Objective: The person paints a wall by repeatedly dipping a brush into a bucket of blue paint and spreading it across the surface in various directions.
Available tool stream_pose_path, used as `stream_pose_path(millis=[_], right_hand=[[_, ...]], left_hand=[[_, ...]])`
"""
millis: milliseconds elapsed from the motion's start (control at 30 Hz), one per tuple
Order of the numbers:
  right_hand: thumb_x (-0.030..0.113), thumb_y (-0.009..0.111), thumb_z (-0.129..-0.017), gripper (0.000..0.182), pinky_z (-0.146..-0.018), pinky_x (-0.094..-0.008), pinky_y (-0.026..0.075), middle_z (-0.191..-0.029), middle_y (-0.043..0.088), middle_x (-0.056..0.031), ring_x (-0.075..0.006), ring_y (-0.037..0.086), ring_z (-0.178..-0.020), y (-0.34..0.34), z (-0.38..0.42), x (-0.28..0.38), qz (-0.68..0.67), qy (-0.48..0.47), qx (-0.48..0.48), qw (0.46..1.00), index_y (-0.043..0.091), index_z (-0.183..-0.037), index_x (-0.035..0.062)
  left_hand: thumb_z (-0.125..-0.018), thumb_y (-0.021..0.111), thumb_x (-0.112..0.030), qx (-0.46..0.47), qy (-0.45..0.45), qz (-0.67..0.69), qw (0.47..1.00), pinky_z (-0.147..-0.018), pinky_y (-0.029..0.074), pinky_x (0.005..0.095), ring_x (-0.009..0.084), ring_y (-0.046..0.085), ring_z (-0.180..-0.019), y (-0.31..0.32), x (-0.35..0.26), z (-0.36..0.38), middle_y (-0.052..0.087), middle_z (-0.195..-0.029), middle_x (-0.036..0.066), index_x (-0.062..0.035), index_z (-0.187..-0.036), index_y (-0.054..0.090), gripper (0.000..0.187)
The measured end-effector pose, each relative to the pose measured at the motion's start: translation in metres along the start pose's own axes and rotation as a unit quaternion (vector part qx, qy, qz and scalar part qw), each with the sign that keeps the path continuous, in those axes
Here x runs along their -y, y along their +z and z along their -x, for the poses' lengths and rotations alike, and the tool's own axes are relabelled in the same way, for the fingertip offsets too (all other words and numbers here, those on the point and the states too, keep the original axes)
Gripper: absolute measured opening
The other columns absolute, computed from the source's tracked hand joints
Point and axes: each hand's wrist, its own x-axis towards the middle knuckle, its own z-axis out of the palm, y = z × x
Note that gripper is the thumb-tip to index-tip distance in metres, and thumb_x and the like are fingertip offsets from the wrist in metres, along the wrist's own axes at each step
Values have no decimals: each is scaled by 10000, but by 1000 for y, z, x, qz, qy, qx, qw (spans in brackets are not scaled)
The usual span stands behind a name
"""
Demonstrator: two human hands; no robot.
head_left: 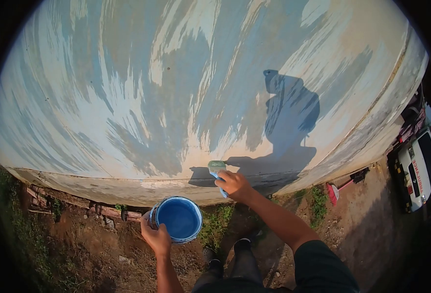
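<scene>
My right hand (235,186) is closed around the blue handle of a paintbrush (217,167), whose head is right at the lower part of a wall (176,97). Streaks of blue-grey and pale paint run over the wall's cream surface. In my left hand (157,238) is a bucket (199,234) of blue paint, gripped at its left rim with the thumb in front. The paint (178,219) inside looks smooth and deep blue. My shadow (293,112) falls on the wall to the right of the brush.
Bare soil (113,259) and green weeds (219,224) lie along the wall's foot, with bricks (120,212) to the left. My shoes (242,244) stand below the bucket. A red object (332,194) lies at right, and a white ambulance (419,168) is parked farther right.
</scene>
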Motion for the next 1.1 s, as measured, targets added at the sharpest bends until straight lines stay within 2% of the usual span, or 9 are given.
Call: stream_pose_path(millis=[33,100,200,533,600,667,900,1000,1100], right_hand=[[57,745,-818,202,-848,-408,647,-1269,662,-157,-332,695,-1182,-25,-6,1,0,0,1,1000,745,-1019,84],[57,764,-795,225,-829,-400,649,-1263,680,-165,-338,701,-1185,-78,-19,2,9,20,-200,980,751,-1019,70],[56,773,-793,219,-802,-393,650,-1234,705,-173,-348,711,-1181,-122,-33,1,108,14,-353,929,761,-1011,70],[79,764,-803,155,-783,-376,653,-1199,682,-136,-289,705,-1154,54,-7,14,89,-17,-220,971,725,-952,92],[87,782,-766,202,-776,-372,647,-1142,625,-102,-257,684,-1100,61,-3,18,-25,8,-4,1000,705,-952,91],[89,803,-730,235,-762,-391,634,-1094,578,-94,-256,668,-1058,54,-9,14,-14,-3,-14,1000,695,-938,87],[5,784,-731,304,-825,-430,622,-1258,679,-161,-341,702,-1122,-128,-88,40,68,-13,-338,939,745,-1026,66],[19,774,-751,241,-837,-439,628,-1223,703,-164,-355,715,-1122,-136,-111,50,100,15,-369,924,743,-988,55],[58,753,-781,202,-857,-417,634,-1233,704,-156,-331,710,-1155,-54,-108,51,116,3,-347,931,730,-982,59]], left_hand=[[-769,516,147,1,-7,8,1000,-922,521,325,216,653,-997,-1,-4,2,656,-1119,166,86,-1244,573,483],[-768,513,147,6,-16,13,1000,-925,520,326,220,654,-993,-5,-7,4,653,-1117,167,83,-1236,573,475],[-767,504,147,8,-12,30,999,-937,514,323,227,649,-1000,-7,-5,6,646,-1108,164,79,-1209,572,452],[-762,505,143,20,-28,9,999,-951,506,333,228,634,-1002,-6,7,14,636,-1085,166,78,-1173,573,421],[-765,505,144,15,-33,11,999,-946,508,332,227,635,-1006,-6,1,17,635,-1084,167,80,-1174,575,420],[-769,507,146,-8,-56,62,996,-931,513,324,221,639,-1012,-7,-6,18,636,-1086,168,84,-1183,576,424],[-774,510,148,-5,-35,43,998,-936,516,328,230,648,-1035,-25,-22,18,636,-1116,177,94,-1223,553,454],[-774,512,147,-17,-37,63,997,-931,515,333,230,646,-1031,-28,-22,20,637,-1116,176,95,-1224,552,454],[-774,510,145,-13,-20,41,999,-923,514,330,227,644,-1030,-32,-15,19,637,-1118,182,94,-1218,556,449]])
